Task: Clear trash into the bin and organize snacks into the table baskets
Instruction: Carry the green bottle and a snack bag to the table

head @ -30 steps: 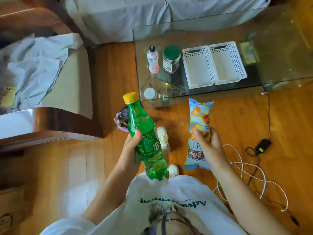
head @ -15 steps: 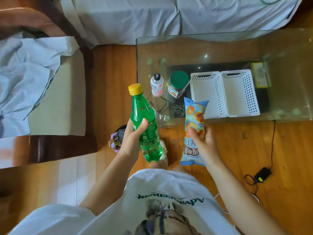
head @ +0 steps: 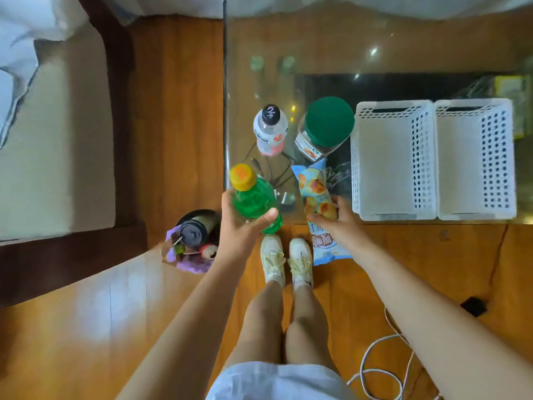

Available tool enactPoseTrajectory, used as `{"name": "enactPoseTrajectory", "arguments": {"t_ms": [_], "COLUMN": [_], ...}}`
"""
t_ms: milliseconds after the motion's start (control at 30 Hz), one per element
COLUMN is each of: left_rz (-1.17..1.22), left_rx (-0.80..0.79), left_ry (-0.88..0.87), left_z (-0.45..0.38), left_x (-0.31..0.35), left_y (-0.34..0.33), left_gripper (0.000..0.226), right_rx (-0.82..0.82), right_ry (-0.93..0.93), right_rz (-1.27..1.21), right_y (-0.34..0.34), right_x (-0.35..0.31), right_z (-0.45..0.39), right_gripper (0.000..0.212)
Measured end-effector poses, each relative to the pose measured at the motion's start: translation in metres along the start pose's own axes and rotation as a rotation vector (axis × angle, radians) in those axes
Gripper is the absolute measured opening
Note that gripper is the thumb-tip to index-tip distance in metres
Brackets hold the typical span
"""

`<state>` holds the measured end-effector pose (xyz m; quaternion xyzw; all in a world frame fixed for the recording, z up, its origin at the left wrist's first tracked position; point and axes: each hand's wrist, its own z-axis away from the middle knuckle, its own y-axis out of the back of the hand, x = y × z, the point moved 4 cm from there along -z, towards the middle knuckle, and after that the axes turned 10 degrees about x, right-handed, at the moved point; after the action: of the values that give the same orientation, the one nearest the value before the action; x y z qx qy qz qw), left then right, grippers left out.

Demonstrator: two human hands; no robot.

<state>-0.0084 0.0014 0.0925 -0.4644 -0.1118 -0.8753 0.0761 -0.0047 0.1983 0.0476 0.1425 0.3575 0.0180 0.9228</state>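
Your left hand [head: 239, 223] grips the green soda bottle [head: 253, 197], right hand [head: 337, 223] pinches the snack bag [head: 315, 194]; risk: bag tip topples the green-lidded jar [head: 326, 128] just beyond.

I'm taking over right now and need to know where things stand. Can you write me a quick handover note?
Left hand: grips the green plastic soda bottle with yellow cap.
Right hand: grips the light blue snack bag.
Both are at the glass table's near edge.
Two white perforated plastic baskets are empty.
Bin with purple liner on the floor holds trash.
Left: basket both items.
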Motion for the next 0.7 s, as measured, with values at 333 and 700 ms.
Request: {"name": "enactPoseTrajectory", "arguments": {"t_ms": [333,700], "left_rz": [0.0,-0.007], "left_rx": [-0.058,-0.116], "left_ry": [-0.04,-0.108], "left_z": [-0.06,-0.065], "left_x": [-0.036,-0.045], "left_y": [-0.03,-0.025], "left_gripper": [0.077,0.074], "right_rx": [-0.034,0.094], "right_ry": [0.055,0.119], "right_rz": [0.194,0.718], "right_y": [-0.031,-0.028], "right_x": [0.017,0.019], "right_z": [-0.086,-0.109], "right_gripper": [0.051,0.051]}}
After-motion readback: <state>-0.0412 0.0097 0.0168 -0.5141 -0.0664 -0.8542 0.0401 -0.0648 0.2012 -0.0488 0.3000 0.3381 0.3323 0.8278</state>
